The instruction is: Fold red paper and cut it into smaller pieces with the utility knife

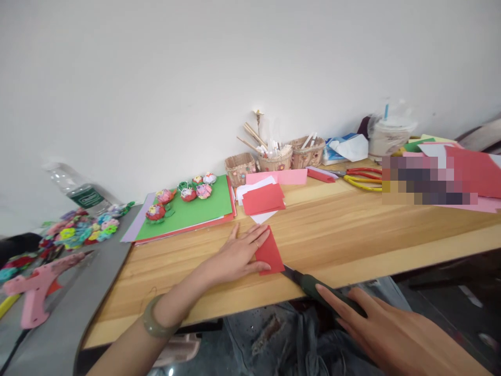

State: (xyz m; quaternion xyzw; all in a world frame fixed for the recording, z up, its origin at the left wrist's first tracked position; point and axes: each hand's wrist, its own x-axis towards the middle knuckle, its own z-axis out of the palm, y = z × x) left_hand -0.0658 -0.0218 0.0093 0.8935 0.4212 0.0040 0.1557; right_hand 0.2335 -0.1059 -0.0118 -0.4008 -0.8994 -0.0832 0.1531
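Note:
My left hand (245, 250) lies flat on a folded-looking piece of red paper (273, 251), fingers spread and pressing it to the wooden table. My right hand (376, 318) is closed around the dark green handle of a knife (319, 290). The knife's narrow metal blade points left and reaches the lower right corner of the red paper; whether its tip is under the paper or beside it I cannot tell. Just beyond my left hand, a stack of red paper pieces (264, 199) rests on white sheets (261, 216).
Crocheted flowers (188, 194) sit on green sheets (195, 214) at the left. A pink glue gun (37, 292) lies on a grey mat (111, 250). Small baskets (239, 167) line the wall. Scissors with red and yellow handles (362, 181) lie at the right. The table's front edge runs close to both hands.

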